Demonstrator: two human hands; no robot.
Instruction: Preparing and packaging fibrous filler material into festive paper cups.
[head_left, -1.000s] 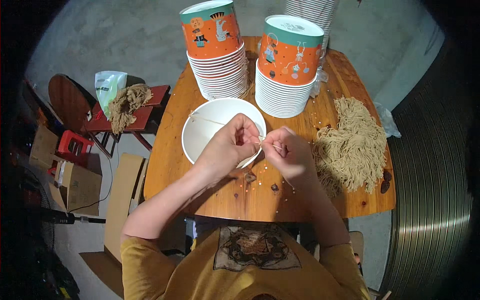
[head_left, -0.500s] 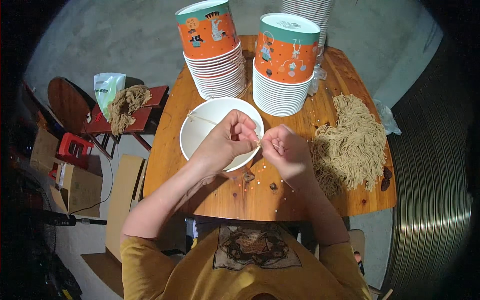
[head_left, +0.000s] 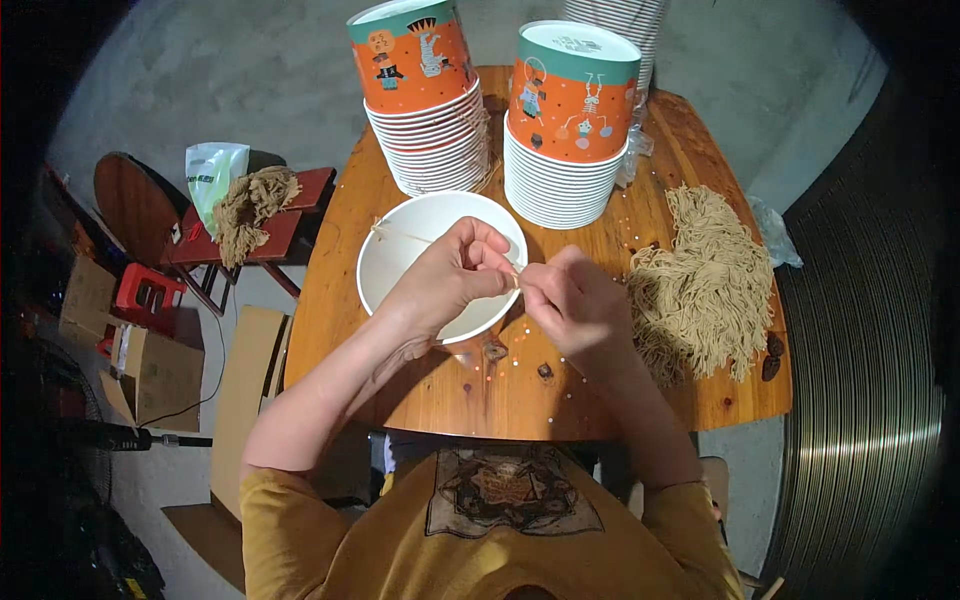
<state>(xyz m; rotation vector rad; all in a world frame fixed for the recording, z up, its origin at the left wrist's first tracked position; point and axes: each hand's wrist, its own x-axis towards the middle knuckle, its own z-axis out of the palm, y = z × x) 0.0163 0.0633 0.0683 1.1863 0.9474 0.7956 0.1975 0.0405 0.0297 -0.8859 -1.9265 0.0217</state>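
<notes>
A white paper bucket (head_left: 388, 272) sits in front of me on the wooden table, its open mouth facing up. Beige string (head_left: 404, 235) is knotted at the left part of its rim and stretches across the mouth toward my fingers. My left hand (head_left: 440, 280) reaches over the bucket, thumb and fingers pinched on the string at the right rim. Beside it my right hand (head_left: 580, 305) is closed in a pinch on the same string, fingertips almost touching the left ones. The knot or hole between the fingertips is mostly hidden.
Two stacks of orange and green buckets, a left stack (head_left: 425, 130) and a right stack (head_left: 572, 120), stand upside down behind. A heap of beige strings (head_left: 705, 285) lies at right, with dark lumps (head_left: 772, 357) by it. A red bench (head_left: 290, 215) holds more string at left.
My right hand has turned and closed more tightly, its fingers drawn in at the string. My left hand stays nearly in place. The whole view has shifted slightly.
</notes>
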